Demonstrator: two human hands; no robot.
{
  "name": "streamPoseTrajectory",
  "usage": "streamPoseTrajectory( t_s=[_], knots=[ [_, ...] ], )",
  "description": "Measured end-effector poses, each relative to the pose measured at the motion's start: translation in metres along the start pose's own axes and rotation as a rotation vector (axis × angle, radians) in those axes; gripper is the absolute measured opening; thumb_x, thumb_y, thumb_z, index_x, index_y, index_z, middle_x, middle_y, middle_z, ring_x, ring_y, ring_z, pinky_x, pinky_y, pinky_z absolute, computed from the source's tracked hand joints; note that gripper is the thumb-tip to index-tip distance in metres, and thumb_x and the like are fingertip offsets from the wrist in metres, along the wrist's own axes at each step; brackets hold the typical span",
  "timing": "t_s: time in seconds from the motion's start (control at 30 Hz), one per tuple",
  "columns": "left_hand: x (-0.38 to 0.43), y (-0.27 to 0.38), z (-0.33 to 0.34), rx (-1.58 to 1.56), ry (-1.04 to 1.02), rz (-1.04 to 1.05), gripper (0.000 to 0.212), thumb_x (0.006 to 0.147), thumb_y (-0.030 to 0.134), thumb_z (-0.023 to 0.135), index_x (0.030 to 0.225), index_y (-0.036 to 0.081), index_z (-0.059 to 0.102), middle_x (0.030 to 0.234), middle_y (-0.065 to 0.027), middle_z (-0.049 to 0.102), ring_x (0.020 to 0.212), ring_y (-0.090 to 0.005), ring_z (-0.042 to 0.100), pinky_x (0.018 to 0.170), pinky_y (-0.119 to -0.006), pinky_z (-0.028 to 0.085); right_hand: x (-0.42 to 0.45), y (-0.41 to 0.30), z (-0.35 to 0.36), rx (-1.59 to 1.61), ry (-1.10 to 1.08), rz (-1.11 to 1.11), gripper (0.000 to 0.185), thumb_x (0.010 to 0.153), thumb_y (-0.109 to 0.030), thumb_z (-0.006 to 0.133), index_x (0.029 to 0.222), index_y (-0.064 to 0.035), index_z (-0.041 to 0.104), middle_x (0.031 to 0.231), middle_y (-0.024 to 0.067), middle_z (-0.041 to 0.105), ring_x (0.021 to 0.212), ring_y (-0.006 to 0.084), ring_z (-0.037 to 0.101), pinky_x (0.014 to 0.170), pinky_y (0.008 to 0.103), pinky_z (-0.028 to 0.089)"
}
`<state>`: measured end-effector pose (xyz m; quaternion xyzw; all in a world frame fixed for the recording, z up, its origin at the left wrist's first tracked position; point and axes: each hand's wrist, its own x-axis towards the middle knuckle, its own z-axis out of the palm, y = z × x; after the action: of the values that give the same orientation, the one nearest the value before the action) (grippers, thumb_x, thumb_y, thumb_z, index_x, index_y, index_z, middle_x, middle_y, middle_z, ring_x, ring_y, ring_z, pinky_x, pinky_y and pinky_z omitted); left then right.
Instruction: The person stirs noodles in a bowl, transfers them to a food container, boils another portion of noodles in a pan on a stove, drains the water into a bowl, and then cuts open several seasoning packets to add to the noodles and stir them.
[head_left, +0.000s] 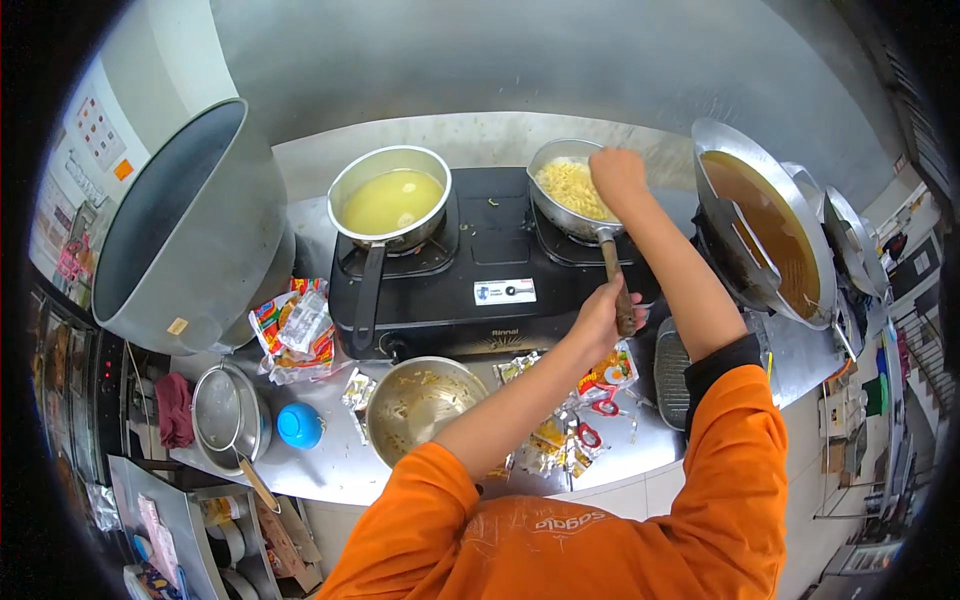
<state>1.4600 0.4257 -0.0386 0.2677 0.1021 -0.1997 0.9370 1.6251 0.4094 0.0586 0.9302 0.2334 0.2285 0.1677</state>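
Observation:
My left hand (606, 309) is closed round the wooden handle (616, 277) of a metal saucepan (564, 219). The pan sits on the right burner of a black two-burner gas stove (501, 225) and holds pale yellow noodles (574, 187). Over the pan's right rim is my right hand (619, 176), its fingers curled; whether it grips anything is hidden. On the left burner stands a white-rimmed saucepan (354, 232) of yellowish liquid, its black handle towards me. A steel bowl (401, 435) with food scraps rests in front of the stove.
A huge metal pot (202, 247) stands left, above a strainer (219, 412) and a blue cup (299, 426). Torn wrappers (547, 442) and red-handled scissors (589, 435) lie near the front edge. A wok (821, 277) of brown liquid and a ridged grill pan (673, 375) are right.

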Motion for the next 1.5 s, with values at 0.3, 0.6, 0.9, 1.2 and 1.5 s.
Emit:
streamPoseTrajectory(
  t_s=[0.3, 0.6, 0.9, 1.2, 1.5],
  knots=[
    [-0.008, 0.006, 0.0, -0.09, 0.046, 0.066, 0.02, 0.092, 0.024, 0.043, 0.101, 0.007, 0.041, 0.074, -0.004, 0.047, 0.059, -0.0136, 0.043, 0.052, -0.027, 0.039, -0.006, 0.019, 0.007, 0.253, -0.179, 0.135, 0.015, 0.072, -0.009, 0.053, 0.077, -0.0075, 0.067, 0.084, 0.0111, 0.065, 0.081, 0.0247, 0.063, 0.066, 0.0346, 0.05],
    [-0.009, 0.02, -0.005, 0.005, 0.099, -0.055, 0.024, 0.091, 0.028, 0.041, 0.096, 0.005, 0.045, 0.08, -0.0076, 0.049, 0.067, -0.0197, 0.049, 0.059, -0.034, 0.047, -0.076, 0.035, -0.015, -0.017, 0.137, -0.057, 0.012, 0.071, -0.007, 0.053, 0.073, -0.0073, 0.065, 0.075, 0.0097, 0.061, 0.07, 0.0288, 0.062, 0.06, 0.0389, 0.05],
    [-0.027, 0.047, -0.007, 0.298, 0.073, -0.136, 0.052, 0.089, 0.043, 0.037, 0.109, -0.006, 0.04, 0.097, -0.0151, 0.049, 0.087, -0.0296, 0.054, 0.078, -0.044, 0.046, -0.339, -0.015, -0.019, 0.621, -0.097, 0.479, 0.014, 0.079, -0.02, 0.055, 0.083, -0.0111, 0.065, 0.084, 0.0122, 0.058, 0.071, 0.0311, 0.06, 0.061, 0.0434, 0.047],
    [-0.038, 0.025, -0.002, 0.313, 0.14, -0.076, 0.057, 0.085, 0.049, 0.043, 0.113, 0.0, 0.041, 0.099, -0.0136, 0.048, 0.093, -0.0296, 0.051, 0.096, -0.049, 0.03, -0.27, -0.05, 0.057, 0.393, 0.068, 0.168, 0.021, 0.073, -0.012, 0.057, 0.092, -0.0055, 0.058, 0.092, 0.0083, 0.056, 0.085, 0.0242, 0.053, 0.068, 0.0344, 0.045],
    [-0.091, 0.027, -0.011, 0.478, 0.167, 0.106, 0.077, 0.082, 0.049, 0.051, 0.132, -0.001, 0.021, 0.131, -0.0189, 0.031, 0.12, -0.0289, 0.034, 0.1, -0.039, 0.025, -0.229, -0.022, 0.055, 1.185, 0.182, 0.705, 0.04, 0.082, -0.037, 0.057, 0.088, 0.002, 0.061, 0.085, 0.0153, 0.063, 0.079, 0.026, 0.061, 0.069, 0.0366, 0.047]
  ],
)
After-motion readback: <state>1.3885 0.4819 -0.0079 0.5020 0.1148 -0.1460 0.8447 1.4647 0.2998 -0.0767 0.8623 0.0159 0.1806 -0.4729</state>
